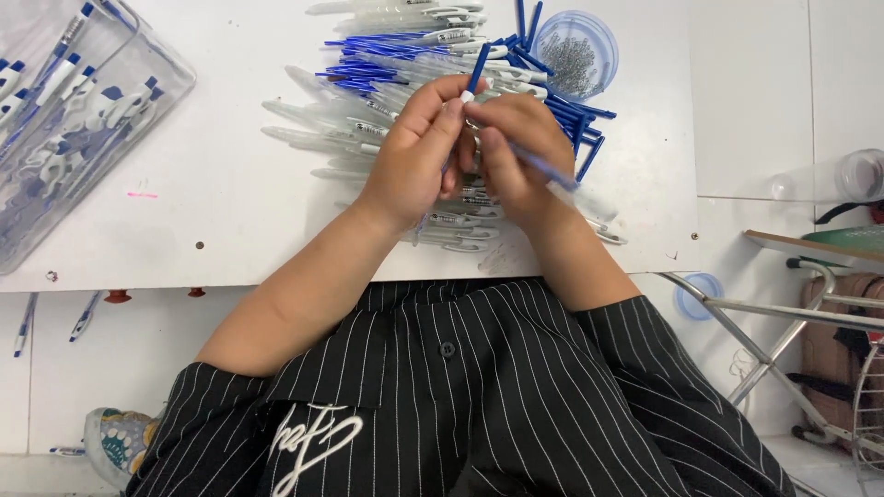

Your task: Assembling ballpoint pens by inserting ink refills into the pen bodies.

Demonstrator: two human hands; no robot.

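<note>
Pen parts meet between our two hands above the white surface (pixel 230 202): our left hand (pixel 414 156) pinches a blue refill (pixel 478 69) that sticks up past the fingertips, its grip narrow, and our right hand (pixel 520 152) is closed around a blue pen (pixel 543 170). Beneath them lie clear pen barrels (pixel 322 124). Beyond sit a heap of blue refills (pixel 368 60) and a round tub of small springs (pixel 575 55). Far left, a clear bin (pixel 138 110) holds finished pens.
</note>
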